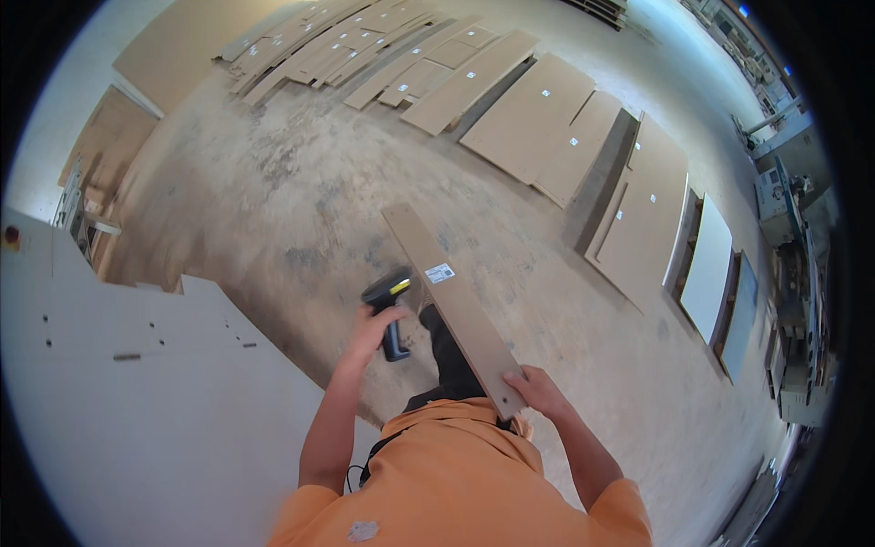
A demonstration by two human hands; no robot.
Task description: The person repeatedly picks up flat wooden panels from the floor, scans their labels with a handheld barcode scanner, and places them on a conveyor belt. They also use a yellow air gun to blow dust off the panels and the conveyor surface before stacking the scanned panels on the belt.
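Left hand: at 8 o'clock, my left hand (375, 330) is closed around the grip of a dark scanner (389, 290) with a yellow patch.
Right hand: at 5 o'clock, my right hand (536, 390) grips the board near its close end, thumb on the upper face, fingers mostly hidden.
Board: the long, narrow brown board (467, 319) runs from 11 to 5 o'clock; I cannot tell whether its near end touches my waist.
Sticker: a white label (439, 273) lies on its upper face, just right of the scanner.
Handling: I judge it stiff, fairly light but front-heavy from this end; mid-length by both edges should balance better, and its corners may chip.
Floor panels: flat panels (529, 118) sweep from 11 to 3 o'clock.
Pale surface: a large holed surface (182, 392) fills 8 o'clock.
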